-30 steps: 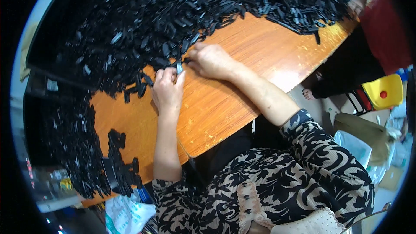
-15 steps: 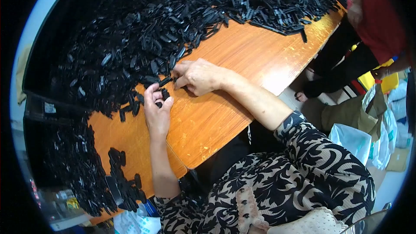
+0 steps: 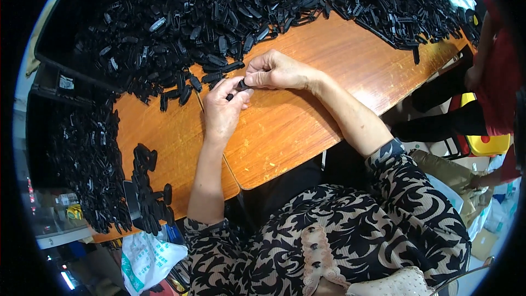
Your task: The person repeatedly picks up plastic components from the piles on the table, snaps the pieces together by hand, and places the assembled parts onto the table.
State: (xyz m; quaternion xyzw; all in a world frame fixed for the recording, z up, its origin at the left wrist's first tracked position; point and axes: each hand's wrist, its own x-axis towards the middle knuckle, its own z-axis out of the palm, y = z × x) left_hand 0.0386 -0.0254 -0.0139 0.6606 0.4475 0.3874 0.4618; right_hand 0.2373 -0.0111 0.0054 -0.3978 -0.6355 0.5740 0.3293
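My left hand (image 3: 220,111) is closed around a small black plastic piece (image 3: 230,97), with part of it showing between the fingers. Thumb and fingertips of my right hand (image 3: 280,72) meet those of the left and pinch a black plastic part (image 3: 241,85) there. Fingers cover most of both parts, so their exact shape is hidden. Just beyond my hands spreads a big heap of loose black plastic parts (image 3: 230,11), long and narrow, with a few strays (image 3: 183,94) at its near edge.
Beneath everything is an orange wooden table (image 3: 296,126) with a seam. A smaller black heap (image 3: 90,164) and a stacked cluster of parts (image 3: 148,192) lie at the left. A person in red (image 3: 501,77) stands at the right, near a yellow stool (image 3: 482,144). White plastic bag (image 3: 150,260) below left.
My right hand has left the heap's edge and come to the left hand's fingertips, now pinching a black part. The whole view has shifted a little.
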